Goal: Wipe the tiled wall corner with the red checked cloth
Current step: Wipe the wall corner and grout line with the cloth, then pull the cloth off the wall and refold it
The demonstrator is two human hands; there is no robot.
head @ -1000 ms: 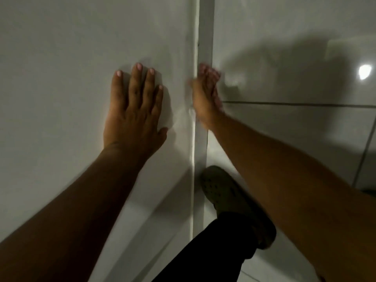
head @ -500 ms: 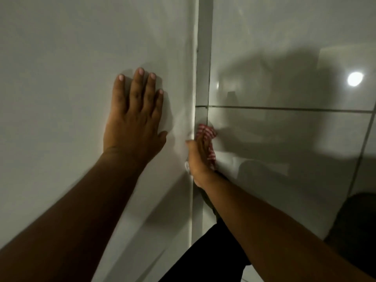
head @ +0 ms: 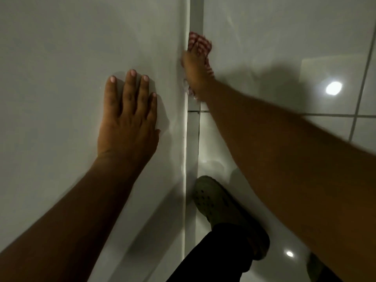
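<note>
My right hand point(head: 196, 68) presses the red checked cloth point(head: 200, 42) into the tiled wall corner point(head: 192, 129), high in the view. The cloth shows above and beside my fingers, and a little pokes out under my wrist. My left hand point(head: 128, 119) lies flat on the smooth left wall point(head: 61, 68), fingers together, holding nothing. It rests left of the corner and lower than my right hand.
The right wall has glossy white tiles point(head: 284, 47) with dark grout lines and a lamp reflection point(head: 333, 88). Below, my foot in a grey clog point(head: 219, 204) and a black trouser leg point(head: 215, 255) stand on the shiny floor close to the corner.
My right hand with the cloth has gone down the corner and back up to a high spot. My left hand has stayed flat on the left wall.
</note>
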